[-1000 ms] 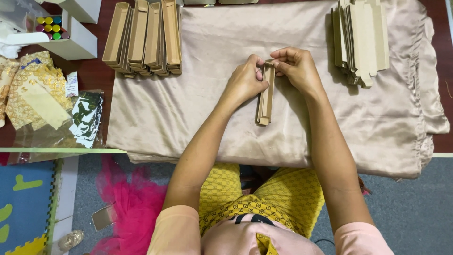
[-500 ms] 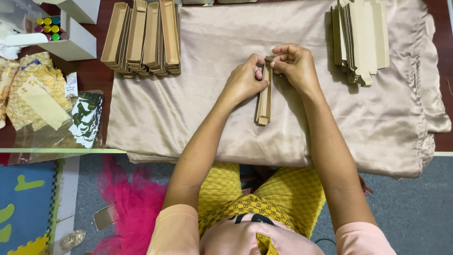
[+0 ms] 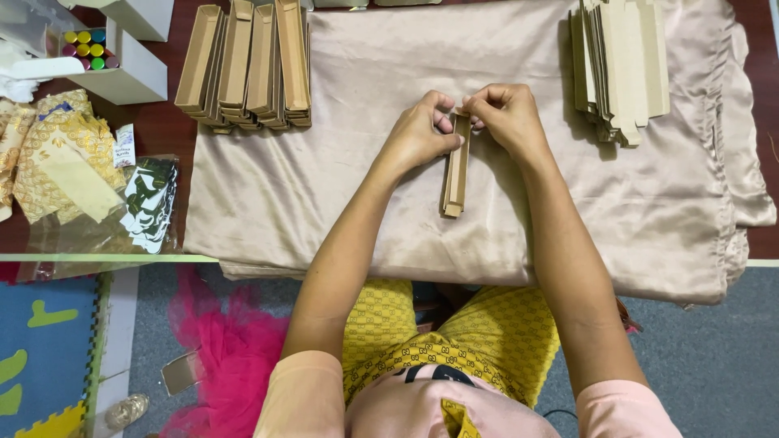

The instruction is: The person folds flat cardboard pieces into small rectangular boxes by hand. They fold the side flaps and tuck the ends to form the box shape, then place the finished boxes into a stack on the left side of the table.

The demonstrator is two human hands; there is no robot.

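Note:
A long narrow brown cardboard box (image 3: 456, 170) lies on the beige satin cloth (image 3: 324, 195), its open side up. My left hand (image 3: 418, 134) and my right hand (image 3: 507, 113) both pinch its far end, fingers closed on the end flaps. A stack of folded narrow boxes (image 3: 247, 65) stands at the cloth's far left. A pile of flat, unfolded cardboard blanks (image 3: 621, 69) lies at the far right.
A white box holding small coloured pots (image 3: 89, 53) sits at the far left on the dark wooden table. Gold patterned fabric and clear bags (image 3: 73, 174) lie left of the cloth. Pink tulle (image 3: 219, 341) and a foam mat (image 3: 36, 357) are on the floor.
The hands have shifted slightly on the box's far end; the box stays in nearly the same place.

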